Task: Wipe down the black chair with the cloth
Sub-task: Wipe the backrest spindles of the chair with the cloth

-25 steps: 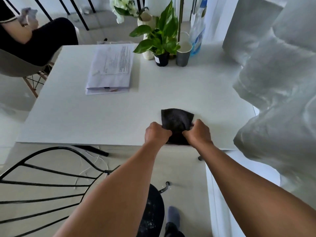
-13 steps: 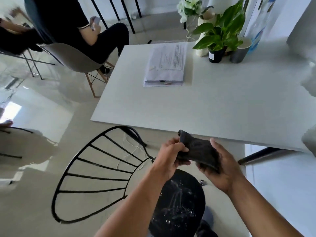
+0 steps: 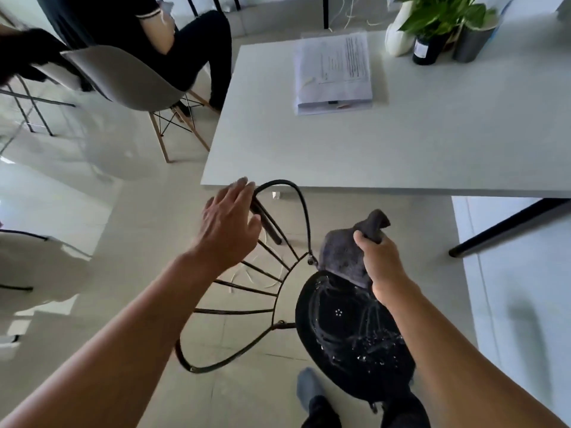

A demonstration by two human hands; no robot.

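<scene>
A soft, limp grey cloth [image 3: 346, 257] is bunched in the right hand [image 3: 381, 267], just above the wet round seat of the black chair [image 3: 349, 332]. The left hand [image 3: 228, 230], fingers spread and empty, hovers beside the stiff wire backrest, a likely place to steady it.

A: What does the wearer's body show?
B: Two bare forearms, no sleeves in view; left hand [image 3: 227, 225] and right hand [image 3: 381, 267] without gloves, rings or a watch.
A: And lower down?
B: Dark trouser legs [image 3: 401, 412] at the bottom edge, and one foot in a grey-blue sock [image 3: 307, 386].
</scene>
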